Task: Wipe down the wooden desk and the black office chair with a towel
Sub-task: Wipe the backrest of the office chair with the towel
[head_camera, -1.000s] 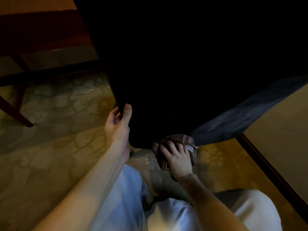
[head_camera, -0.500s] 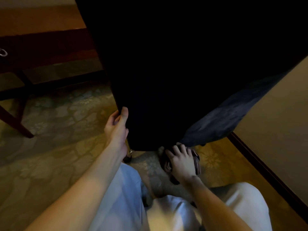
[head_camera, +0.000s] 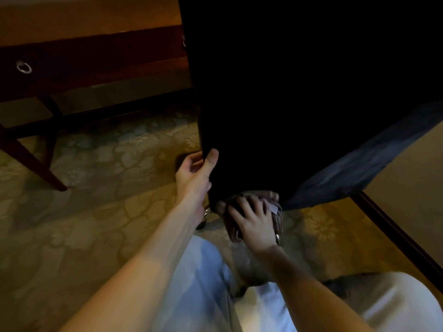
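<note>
Gripping the left edge of the tall black office chair back (head_camera: 299, 97), the left hand (head_camera: 194, 178) is pinching it with its thumb in front. The right hand (head_camera: 255, 222) is clutching the crumpled brown towel (head_camera: 231, 230) just under the chair's lower edge, above the patterned beige carpet (head_camera: 96, 207).

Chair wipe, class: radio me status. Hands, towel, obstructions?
Left hand grips chair edge. Right hand holds towel against chair's bottom edge. Nothing blocking seen.

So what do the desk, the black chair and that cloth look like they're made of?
The desk looks like dark reddish wood with a slight sheen, and its ring pull glints like metal. The chair is matt black, too dark to tell fabric from leather. The towel, bunched under the right hand, looks like soft brownish cloth, by its folds.
</note>
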The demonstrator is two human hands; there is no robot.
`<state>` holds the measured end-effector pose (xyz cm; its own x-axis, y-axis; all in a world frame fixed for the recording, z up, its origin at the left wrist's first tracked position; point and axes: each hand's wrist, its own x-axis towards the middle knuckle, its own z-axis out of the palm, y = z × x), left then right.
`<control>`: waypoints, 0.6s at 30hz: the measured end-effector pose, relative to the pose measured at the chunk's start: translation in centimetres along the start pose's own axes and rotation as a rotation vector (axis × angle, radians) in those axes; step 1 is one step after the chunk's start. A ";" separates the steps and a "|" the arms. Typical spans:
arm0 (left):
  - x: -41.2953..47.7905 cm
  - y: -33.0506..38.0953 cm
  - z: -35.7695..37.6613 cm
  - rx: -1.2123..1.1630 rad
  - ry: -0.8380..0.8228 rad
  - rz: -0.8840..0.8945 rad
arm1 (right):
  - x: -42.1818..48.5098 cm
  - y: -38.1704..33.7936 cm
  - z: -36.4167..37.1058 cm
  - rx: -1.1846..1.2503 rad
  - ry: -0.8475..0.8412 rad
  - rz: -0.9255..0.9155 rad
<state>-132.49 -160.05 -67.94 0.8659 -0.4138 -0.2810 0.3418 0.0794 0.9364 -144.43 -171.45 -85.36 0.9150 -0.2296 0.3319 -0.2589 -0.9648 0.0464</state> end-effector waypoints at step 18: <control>1.1 0.9 -2.7 0.184 -0.094 0.107 | 4.6 -5.8 -2.3 0.023 0.180 -0.047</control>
<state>-130.32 -158.02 -67.99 0.8531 -0.4950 -0.1649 0.1696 -0.0359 0.9849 -139.47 -166.55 -81.91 0.8554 -0.1598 0.4927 -0.2085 -0.9770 0.0451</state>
